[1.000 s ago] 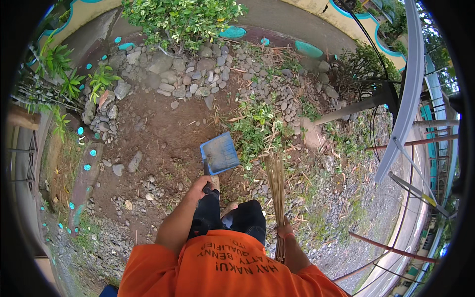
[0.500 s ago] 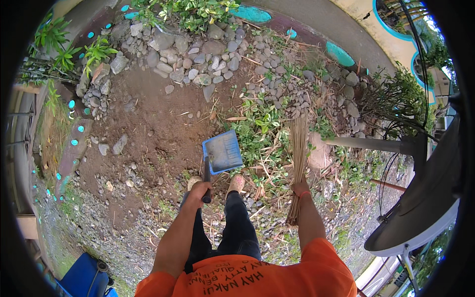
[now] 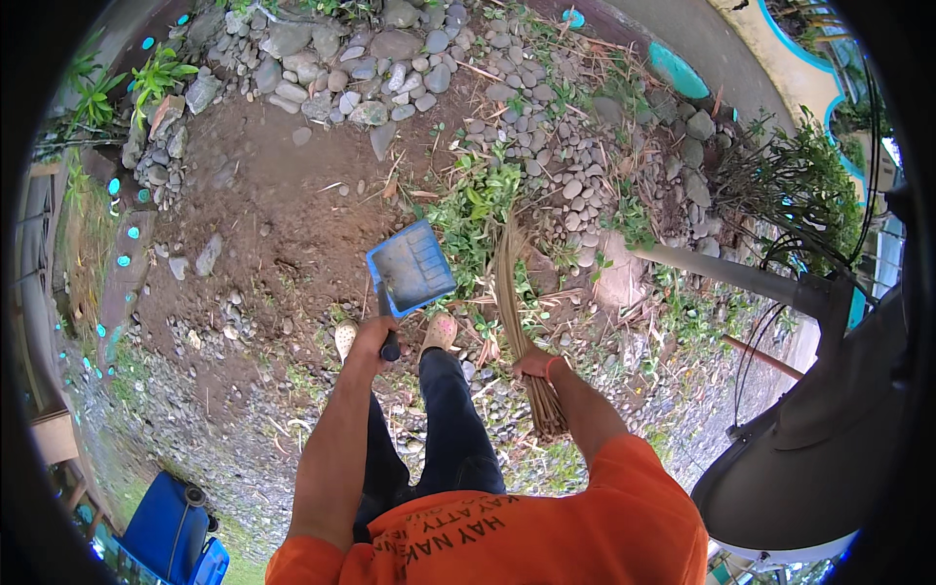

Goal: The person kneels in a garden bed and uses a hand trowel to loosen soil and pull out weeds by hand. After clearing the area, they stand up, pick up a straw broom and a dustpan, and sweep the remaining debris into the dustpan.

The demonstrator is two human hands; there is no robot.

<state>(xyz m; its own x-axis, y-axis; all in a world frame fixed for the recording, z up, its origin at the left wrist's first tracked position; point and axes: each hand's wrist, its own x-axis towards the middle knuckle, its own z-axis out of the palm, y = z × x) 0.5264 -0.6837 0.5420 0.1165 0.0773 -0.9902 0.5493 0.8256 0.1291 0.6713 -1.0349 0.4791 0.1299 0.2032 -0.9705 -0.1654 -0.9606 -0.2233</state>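
Observation:
My left hand (image 3: pixel 373 339) is closed round the dark handle of a blue dustpan (image 3: pixel 413 268). The pan lies tilted just ahead of my shoes, its mouth facing away and to the right, and only smudges of dirt show on it. In my right hand (image 3: pixel 533 365) is a stick broom (image 3: pixel 509 283), a bundle of thin tan sticks gripped near its thick end. Its bristle tips reach forward into a heap of green leaves and dry stalks (image 3: pixel 475 210), to the right of the pan. A red band circles my right wrist.
Rounded stones (image 3: pixel 322 73) are piled at the far side. Bare brown soil (image 3: pixel 283 195) spreads left of the pan. A satellite dish (image 3: pixel 809 448) on a metal pole (image 3: pixel 721 273) stands at the right, beside a dark shrub (image 3: pixel 790 195). A blue wheeled bin (image 3: pixel 166 526) is at lower left.
The stick broom has swung left with my right hand, pushing the leaves into a tighter heap beside the dustpan. The dustpan stays in my left hand, and the view has shifted a little.

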